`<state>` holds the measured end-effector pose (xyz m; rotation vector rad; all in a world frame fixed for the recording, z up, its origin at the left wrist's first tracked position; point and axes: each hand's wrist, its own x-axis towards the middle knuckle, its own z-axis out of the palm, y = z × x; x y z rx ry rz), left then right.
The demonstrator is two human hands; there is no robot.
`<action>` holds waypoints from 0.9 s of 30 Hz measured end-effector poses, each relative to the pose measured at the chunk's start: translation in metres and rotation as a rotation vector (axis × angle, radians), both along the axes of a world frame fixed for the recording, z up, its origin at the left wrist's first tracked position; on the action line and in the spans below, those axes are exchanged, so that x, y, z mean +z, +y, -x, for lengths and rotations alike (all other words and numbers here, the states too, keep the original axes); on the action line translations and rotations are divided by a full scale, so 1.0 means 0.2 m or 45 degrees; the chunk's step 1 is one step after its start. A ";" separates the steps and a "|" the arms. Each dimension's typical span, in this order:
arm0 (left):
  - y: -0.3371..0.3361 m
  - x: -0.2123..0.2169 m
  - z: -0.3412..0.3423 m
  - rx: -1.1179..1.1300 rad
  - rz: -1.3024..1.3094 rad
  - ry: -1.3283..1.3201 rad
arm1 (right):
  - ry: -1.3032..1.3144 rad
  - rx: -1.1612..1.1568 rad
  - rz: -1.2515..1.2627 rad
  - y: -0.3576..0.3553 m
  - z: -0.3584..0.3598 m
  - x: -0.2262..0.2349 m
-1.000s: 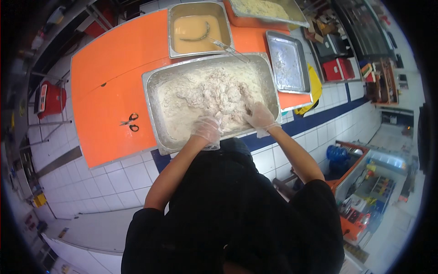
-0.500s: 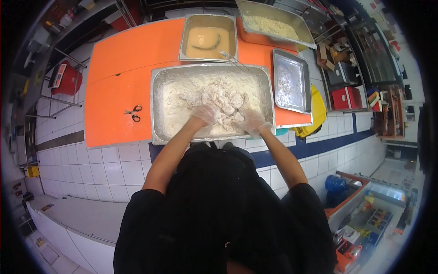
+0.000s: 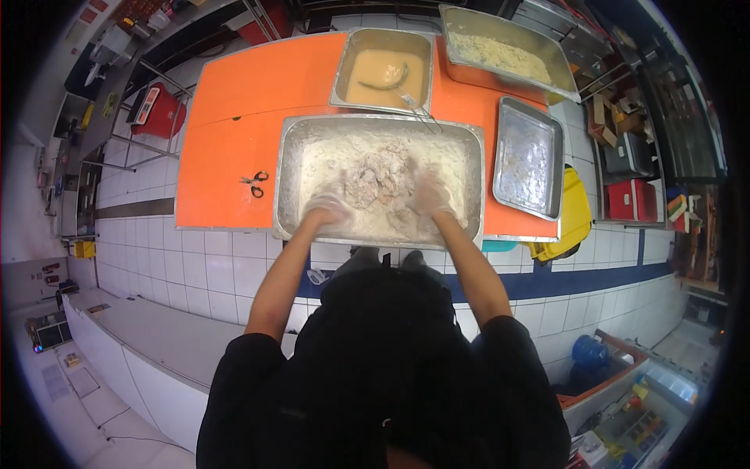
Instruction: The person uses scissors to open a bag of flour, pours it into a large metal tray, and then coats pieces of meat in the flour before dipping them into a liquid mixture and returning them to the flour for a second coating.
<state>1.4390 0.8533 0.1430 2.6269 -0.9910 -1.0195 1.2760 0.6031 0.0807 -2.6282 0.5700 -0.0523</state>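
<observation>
A large metal pan of pale flour stands at the table's near edge. Lumpy flour-coated pieces, which look like raw meat, are heaped in its middle. My left hand, in a clear plastic glove, rests in the flour at the left of the heap, fingers stretched and partly sunk. On the heap's right side my right hand, gloved likewise and slightly blurred, lies with its fingers extended against the pieces. Neither hand grips anything visible.
Behind the pan sits a smaller pan of orange-tan liquid with a curved utensil in it. An empty metal tray lies to the right, a deep pan of yellowish crumbs beyond. Black scissors rest on the orange table.
My hands have moved apart from the near side of the heap, the left outward, the right up along its side. The heap has shifted shape. The whole view has swung slightly.
</observation>
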 end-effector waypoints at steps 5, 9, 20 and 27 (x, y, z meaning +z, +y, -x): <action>-0.27 -0.28 0.14 -0.169 -0.153 -0.672 | 0.256 0.269 0.269 -0.08 -0.19 0.01; -0.30 -0.44 -0.09 -0.145 -0.247 -0.288 | 0.261 0.053 0.064 -0.05 -0.01 -0.13; 0.29 -0.13 -0.12 -0.288 0.326 -0.485 | 0.653 -0.257 -0.084 0.29 0.17 0.72; 0.21 -0.62 -0.17 -0.809 0.386 -0.722 | 0.597 -0.032 0.029 0.25 0.12 0.19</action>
